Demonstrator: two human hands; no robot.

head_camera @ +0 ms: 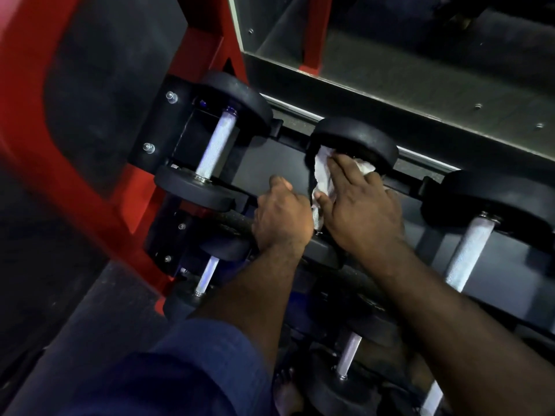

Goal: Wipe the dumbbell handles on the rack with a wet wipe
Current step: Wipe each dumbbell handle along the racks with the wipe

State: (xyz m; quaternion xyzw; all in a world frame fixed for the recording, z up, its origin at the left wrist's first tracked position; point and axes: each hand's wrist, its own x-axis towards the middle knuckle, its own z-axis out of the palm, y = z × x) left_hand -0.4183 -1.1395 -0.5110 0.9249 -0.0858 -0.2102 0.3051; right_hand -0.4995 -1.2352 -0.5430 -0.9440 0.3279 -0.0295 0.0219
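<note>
The step in hand is the wiping of the middle dumbbell [354, 142] on the top tier of the rack [270, 172]. The right hand [360, 205] lies over its handle with fingers wrapped around a white wet wipe [322, 175], which is bunched against the inner face of the far weight head; the handle itself is hidden beneath hand and cloth. The left hand [282, 217], just left of the middle dumbbell, is clenched on the near part of that dumbbell or the rack rail; which cannot be told. Judgement: the next move calls for drawing the wipe along the covered handle, then shifting to a neighbour. The left dumbbell [210, 148] and the right dumbbell [468, 250] show bare knurled handles, as do those on lower tiers. No brand, label or weight marking is legible.
</note>
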